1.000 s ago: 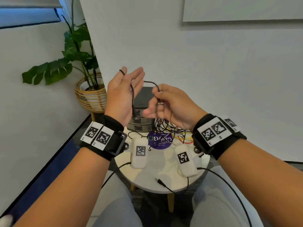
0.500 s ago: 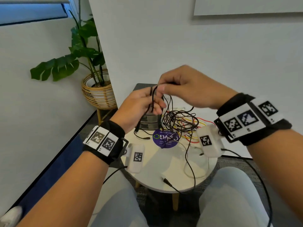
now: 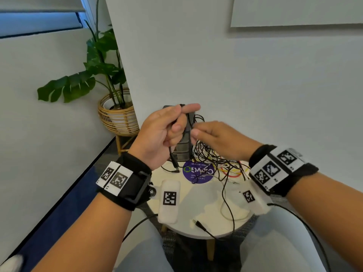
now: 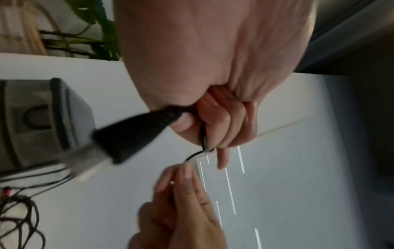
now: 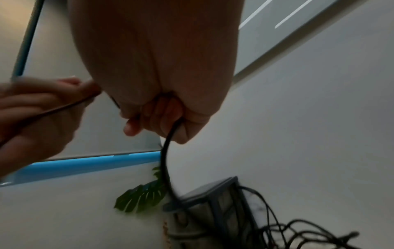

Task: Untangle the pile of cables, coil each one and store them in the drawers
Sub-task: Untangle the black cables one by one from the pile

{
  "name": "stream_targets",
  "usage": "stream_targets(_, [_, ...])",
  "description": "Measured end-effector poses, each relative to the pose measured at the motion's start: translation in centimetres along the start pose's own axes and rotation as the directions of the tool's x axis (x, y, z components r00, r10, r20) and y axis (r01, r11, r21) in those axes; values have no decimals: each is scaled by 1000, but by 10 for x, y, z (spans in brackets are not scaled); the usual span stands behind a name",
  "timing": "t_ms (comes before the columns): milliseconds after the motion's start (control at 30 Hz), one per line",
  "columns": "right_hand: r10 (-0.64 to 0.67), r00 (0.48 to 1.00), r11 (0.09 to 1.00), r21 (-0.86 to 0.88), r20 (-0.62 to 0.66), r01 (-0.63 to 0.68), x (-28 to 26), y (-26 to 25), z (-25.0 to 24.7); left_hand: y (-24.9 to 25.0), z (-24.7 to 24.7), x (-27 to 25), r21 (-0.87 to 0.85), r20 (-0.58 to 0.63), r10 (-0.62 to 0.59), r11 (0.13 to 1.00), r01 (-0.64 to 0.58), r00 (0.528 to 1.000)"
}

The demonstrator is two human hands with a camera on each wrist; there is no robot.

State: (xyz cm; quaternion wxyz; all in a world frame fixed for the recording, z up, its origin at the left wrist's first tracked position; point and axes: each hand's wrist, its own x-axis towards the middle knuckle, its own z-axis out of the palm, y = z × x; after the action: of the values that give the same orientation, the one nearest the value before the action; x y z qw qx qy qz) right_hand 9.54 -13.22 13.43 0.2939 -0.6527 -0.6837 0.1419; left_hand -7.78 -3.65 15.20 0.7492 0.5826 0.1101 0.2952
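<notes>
Left hand [image 4: 213,75] gripping black cable [image 4: 203,136], blurred plug [image 4: 132,134], drawer unit [image 4: 38,121] behind

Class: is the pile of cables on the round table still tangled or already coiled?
Tangled: the black, red and yellow cable pile sprawls in overlapping loops.

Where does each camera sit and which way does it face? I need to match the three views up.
Head: on the head, facing forward and down at the table; shows both forearms, left hand, right hand.
Left wrist: under the left wrist, looking along the palm at fingers gripping the black cable.
Right wrist: under the right wrist, along the palm at fingers round the cable.
Shared: all show the drawers and the pile.
</notes>
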Motion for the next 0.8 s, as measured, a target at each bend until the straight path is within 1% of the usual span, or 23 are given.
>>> stream_targets(100, [-8,992,1000,-14,124,10,-3,-9,5,-5,-1,0,-42,-93,24,999,-28,995])
stream_targets(133, [-15,989,1000,-18,149,18,-4,-13,2,-6,-3,1,-67,-96,23,997,-30,995])
stream_targets(167, [-23,989,999,-19,148,26,-4,-15,-1,-6,-6,2,-92,-92,20,995,-28,996])
stream_targets(267, [-14,999,1000,-23,39,15,-3,-14,-14,0,-15,4,-104,-102,-32,994,21,994])
stream_targets(400, [31,997,999,-37,-75,-34,-1,-9,-24,0,-25,6,14,-149,-159,987,162,976])
stream_targets(467, [46,992,998,-30,-118,-50,-1,-10,-26,-3,-23,7,-30,-131,-207,978,205,970])
stream_targets(533, [62,992,995,-71,-110,-70,-1,-9,-21,-3,-18,6,-129,-98,-229,968,216,968])
stream_targets(600, [91,993,986,-133,-68,-100,-1,-3,-12,-2,-14,6,-224,-66,-218,954,198,974])
stream_targets(667, [116,993,977,-184,17,-111,-3,3,-3,-1,-13,7,-243,-83,-161,960,137,983])
stream_targets(733, [106,982,968,-242,154,-66,-7,4,7,-2,-14,9,-166,-187,-65,986,33,980])
stream_targets(800, [56,962,965,-262,269,17,-10,-7,16,-4,-10,9,-48,-266,7,999,-20,964])
